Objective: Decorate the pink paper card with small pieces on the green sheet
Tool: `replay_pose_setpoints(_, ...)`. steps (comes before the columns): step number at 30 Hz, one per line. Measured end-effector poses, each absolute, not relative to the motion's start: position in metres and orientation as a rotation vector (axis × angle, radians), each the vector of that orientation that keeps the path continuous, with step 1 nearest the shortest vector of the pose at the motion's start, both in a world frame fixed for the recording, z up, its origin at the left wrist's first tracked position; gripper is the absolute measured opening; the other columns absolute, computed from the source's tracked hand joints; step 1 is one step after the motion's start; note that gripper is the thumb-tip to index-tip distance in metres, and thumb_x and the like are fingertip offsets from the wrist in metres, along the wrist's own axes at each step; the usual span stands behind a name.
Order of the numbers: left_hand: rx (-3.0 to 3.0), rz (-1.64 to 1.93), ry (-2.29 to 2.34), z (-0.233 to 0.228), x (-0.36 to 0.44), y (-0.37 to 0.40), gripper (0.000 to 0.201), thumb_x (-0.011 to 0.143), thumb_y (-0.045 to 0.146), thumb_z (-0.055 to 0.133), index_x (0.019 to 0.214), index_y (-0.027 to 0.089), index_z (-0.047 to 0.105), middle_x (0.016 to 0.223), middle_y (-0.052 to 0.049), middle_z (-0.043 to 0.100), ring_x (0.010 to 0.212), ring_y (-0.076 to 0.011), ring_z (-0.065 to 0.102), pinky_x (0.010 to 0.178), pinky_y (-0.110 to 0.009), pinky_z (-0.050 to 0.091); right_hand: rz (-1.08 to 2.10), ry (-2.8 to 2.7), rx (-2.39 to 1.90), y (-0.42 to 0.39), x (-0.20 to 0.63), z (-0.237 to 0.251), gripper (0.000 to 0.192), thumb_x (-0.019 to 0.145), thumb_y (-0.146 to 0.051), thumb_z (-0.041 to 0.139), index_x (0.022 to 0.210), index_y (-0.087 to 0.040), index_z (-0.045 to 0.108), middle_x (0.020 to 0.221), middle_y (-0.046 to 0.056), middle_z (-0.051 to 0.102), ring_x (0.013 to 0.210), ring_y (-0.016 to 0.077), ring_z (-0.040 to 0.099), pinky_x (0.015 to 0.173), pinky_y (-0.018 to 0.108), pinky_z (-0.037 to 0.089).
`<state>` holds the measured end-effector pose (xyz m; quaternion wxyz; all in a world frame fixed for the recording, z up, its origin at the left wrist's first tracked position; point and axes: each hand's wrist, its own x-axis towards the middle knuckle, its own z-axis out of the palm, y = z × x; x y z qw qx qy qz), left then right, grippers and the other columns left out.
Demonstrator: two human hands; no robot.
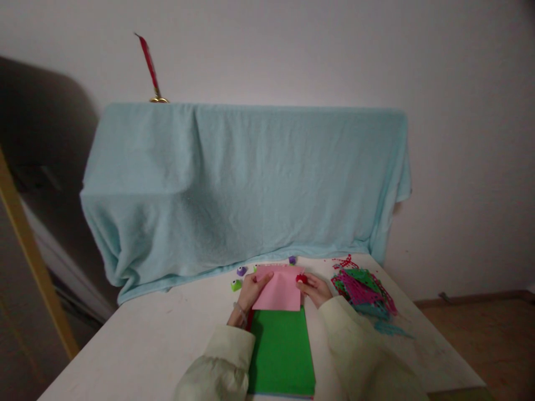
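A sheet of pink paper [279, 295] is held up over the front of a stack of green paper [281, 352]. My left hand [251, 291] grips its left edge, thumb lying on the front face. At the paper's upper right edge, my right hand [316, 288] is closed on a small red craft punch [301, 279] with a pale round spot. Whether the paper sits in its slot is too small to tell. Beyond my left hand stand a green punch [236, 285] and a purple punch [241, 271]. Another purple punch [292, 260] lies behind the paper.
A tangled heap of coloured paper strips [363, 289], pink, green, red and blue, lies right of my right hand on the white table [167, 340]. A light blue cloth [251, 178] drapes over something at the back. A red tassel [148, 62] rises above it.
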<state>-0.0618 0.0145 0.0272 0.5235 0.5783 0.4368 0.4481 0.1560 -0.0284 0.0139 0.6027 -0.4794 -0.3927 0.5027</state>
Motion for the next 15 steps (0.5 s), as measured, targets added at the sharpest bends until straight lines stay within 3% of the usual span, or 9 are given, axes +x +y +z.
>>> replay_pose_setpoints(8,1.383,1.045,1.032,0.0266,-0.0599,0.0132,0.047,0.068,0.056,0.064,0.065,0.01,0.061,0.058,-0.004,0.06,0.046,-0.0112,0.049,0.043,-0.021,0.032,1.165,-1.005,-1.148,-0.0295,0.1645,0.0185,0.047,0.049,-0.047,0.079,0.082,-0.015,0.066,0.056,-0.004,0.057,0.04,0.0056,0.034,0.042,0.023,0.022)
replay_pose_setpoints(15,1.376,1.043,1.022,0.0222,-0.0579,0.0139,0.043,0.067,0.053,0.067,0.069,0.01,0.064,0.06,-0.004,0.061,0.048,-0.0113,0.049,0.044,-0.021,0.032,1.165,-1.0,-1.151,-0.0319,0.1627,0.0222,0.051,0.046,-0.049,0.08,0.082,-0.015,0.068,0.065,0.001,0.063,0.056,0.0139,0.053,0.052,0.025,0.039)
